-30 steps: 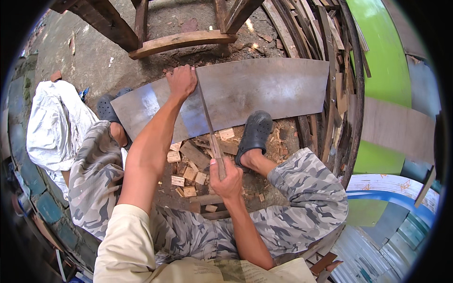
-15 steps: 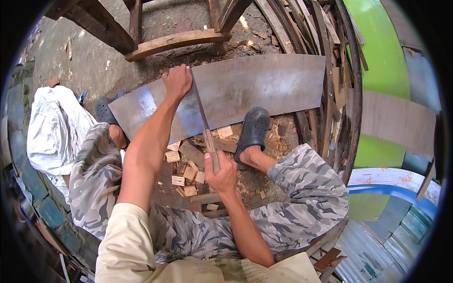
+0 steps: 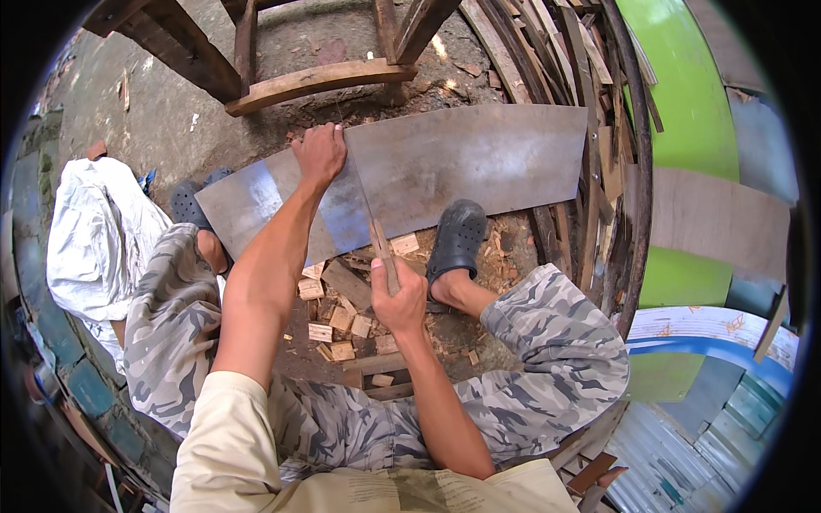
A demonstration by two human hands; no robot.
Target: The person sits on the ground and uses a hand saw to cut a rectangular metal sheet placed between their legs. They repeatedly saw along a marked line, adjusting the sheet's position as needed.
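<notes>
Saw handle sits in the closed right hand; left hand grips the metal sheet's top edge; right hand slightly lower than before

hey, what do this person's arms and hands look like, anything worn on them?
Both forearms are bare from above the elbow down. The left hand and right hand have no gloves, and no watch, ring or band shows on either wrist. The left upper arm has a short, loose cream sleeve; the right shoulder is covered by the same cream shirt.
</notes>
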